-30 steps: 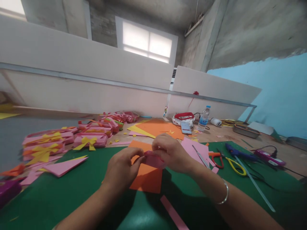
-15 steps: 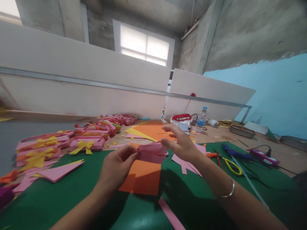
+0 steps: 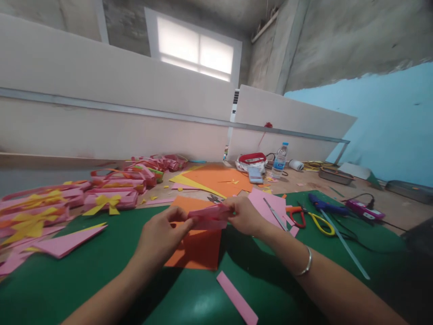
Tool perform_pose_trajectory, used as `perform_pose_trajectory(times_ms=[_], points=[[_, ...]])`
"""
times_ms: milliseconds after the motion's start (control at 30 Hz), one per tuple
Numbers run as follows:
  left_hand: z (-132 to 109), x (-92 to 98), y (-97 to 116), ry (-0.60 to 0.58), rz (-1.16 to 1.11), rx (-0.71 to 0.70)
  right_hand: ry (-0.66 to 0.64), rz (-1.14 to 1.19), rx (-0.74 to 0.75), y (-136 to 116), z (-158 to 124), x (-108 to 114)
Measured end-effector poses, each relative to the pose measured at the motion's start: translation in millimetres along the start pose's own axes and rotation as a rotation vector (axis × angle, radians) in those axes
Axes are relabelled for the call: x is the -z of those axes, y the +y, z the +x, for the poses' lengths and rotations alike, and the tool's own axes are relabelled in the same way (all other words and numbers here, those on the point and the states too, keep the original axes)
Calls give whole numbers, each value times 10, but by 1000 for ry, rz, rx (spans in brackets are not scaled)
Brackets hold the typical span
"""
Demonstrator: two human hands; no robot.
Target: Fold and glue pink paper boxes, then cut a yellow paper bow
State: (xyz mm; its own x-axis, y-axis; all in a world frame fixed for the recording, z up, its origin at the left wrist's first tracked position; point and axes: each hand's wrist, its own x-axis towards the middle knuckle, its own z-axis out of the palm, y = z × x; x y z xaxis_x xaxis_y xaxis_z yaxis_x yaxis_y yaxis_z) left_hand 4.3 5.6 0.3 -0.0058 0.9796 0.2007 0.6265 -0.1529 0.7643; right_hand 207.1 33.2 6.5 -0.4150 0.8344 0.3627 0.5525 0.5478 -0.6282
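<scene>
Between my two hands a folded pink paper piece (image 3: 207, 217) is held up above an orange sheet (image 3: 199, 253) on the green mat (image 3: 270, 289). My left hand (image 3: 165, 230) pinches its left end with thumb and fingers. At the right end, the fingers of my right hand (image 3: 245, 214) are closed on the paper. A pink strip (image 3: 237, 297) lies on the mat in front of the hands. To the right of my right hand are pink sheets (image 3: 270, 203), with a slim metal tool (image 3: 274, 214) on them.
Folded pink paper pieces with yellow bows (image 3: 108, 204) crowd the left side. Scissors with yellow handles (image 3: 321, 224), red-orange handles (image 3: 297, 216), a blue glue gun (image 3: 326, 205) and its cord lie at right. A water bottle (image 3: 280, 161) stands behind, near orange sheets (image 3: 219, 177).
My right hand, earlier raised with fingers spread, has come down and closed on the right end of the pink paper. My left hand keeps its pinch. The view has shifted slightly.
</scene>
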Motion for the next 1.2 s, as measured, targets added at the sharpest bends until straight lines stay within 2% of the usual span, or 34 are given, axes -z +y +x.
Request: perform_pose_trajectory(times_ms=[233, 367, 567, 733, 933, 1200], points=[[23, -33, -91, -2, 3, -27, 15, -82, 35, -28, -22, 3], [54, -52, -124, 49, -2, -35, -41, -47, 35, 25, -11, -21], [41, -47, -88, 56, 52, -25, -13, -16, 35, 59, 4, -45], [38, -11, -88, 104, 81, -39, -56, 79, 48, 93, 8, -58], [65, -21, -88, 84, 39, -59, -64, 219, 11, 136, 10, -76], [66, -18, -92, -1, -56, -35, 39, 140, -14, 134, 26, -51]])
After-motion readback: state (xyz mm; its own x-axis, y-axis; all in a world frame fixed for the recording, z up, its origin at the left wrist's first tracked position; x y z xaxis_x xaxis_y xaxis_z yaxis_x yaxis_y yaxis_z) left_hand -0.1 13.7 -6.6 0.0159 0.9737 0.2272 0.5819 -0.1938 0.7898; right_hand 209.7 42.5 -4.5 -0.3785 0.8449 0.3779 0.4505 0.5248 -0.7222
